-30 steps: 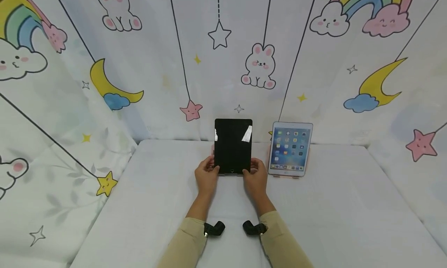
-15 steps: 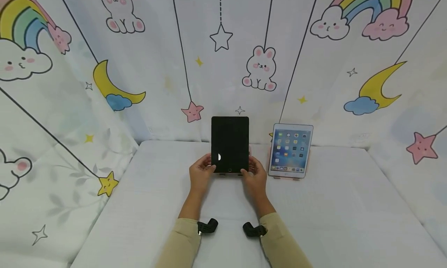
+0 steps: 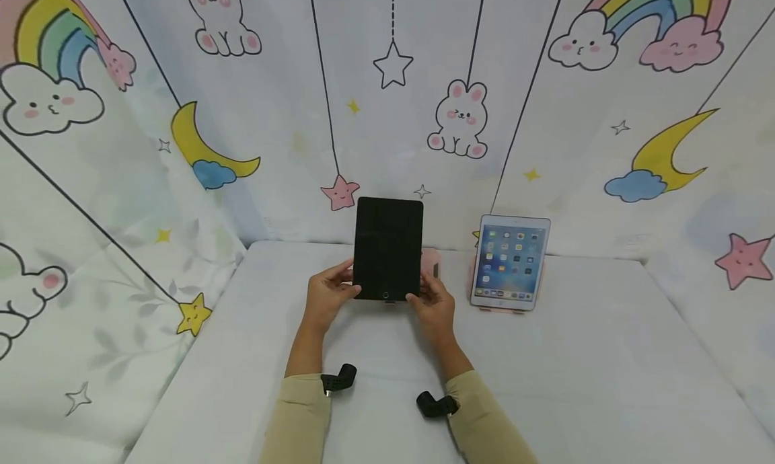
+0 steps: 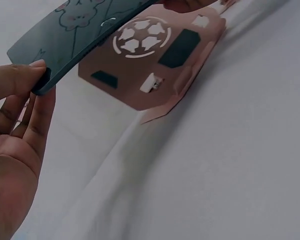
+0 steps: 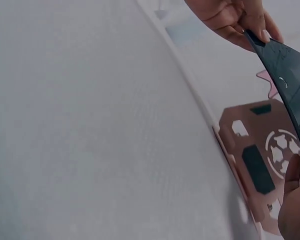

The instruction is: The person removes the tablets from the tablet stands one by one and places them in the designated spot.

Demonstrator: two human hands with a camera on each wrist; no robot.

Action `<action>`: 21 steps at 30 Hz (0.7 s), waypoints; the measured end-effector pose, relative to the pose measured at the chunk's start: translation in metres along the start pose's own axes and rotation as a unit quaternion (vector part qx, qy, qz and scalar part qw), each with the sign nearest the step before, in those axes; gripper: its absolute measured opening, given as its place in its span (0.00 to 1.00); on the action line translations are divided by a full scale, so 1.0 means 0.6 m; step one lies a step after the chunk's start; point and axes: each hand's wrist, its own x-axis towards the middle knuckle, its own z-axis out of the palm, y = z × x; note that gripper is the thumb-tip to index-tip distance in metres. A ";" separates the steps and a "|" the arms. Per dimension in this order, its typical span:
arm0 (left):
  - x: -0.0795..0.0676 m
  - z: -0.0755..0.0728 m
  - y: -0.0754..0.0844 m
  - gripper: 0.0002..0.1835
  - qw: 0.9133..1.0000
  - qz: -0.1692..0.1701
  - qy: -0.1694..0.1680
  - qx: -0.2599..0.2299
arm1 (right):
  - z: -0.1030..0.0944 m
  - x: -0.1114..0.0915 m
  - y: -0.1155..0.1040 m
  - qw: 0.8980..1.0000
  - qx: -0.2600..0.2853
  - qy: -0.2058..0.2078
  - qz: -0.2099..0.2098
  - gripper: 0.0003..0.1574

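Note:
A black tablet (image 3: 388, 249) with a dark screen is held up between both hands, its home button at the bottom. My left hand (image 3: 327, 296) pinches its lower left corner, thumb on the front and fingers behind. At the lower right corner my right hand (image 3: 432, 309) grips it the same way. Behind the tablet stands a pink tablet stand (image 4: 135, 60) with a football-shaped cutout and dark pads; the tablet is lifted off its face in both wrist views. In the head view the tablet covers most of this stand.
To the right, a white tablet (image 3: 510, 262) with a lit home screen leans on another pink stand (image 3: 507, 310). The white table (image 3: 575, 370) ends at a cloth backdrop (image 3: 278, 114) printed with rabbits, stars, moons and rainbows. Black wrist cameras (image 3: 340, 378) sit on both sleeves.
The black tablet has come away from its pink stand and shifted left, tilting slightly. Both hands have moved left with it, uncovering the stand's right side.

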 end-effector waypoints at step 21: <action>-0.016 -0.097 0.037 0.32 0.998 -0.047 0.042 0.029 | 0.098 0.009 0.026 0.998 -0.025 -0.031 0.048 0.38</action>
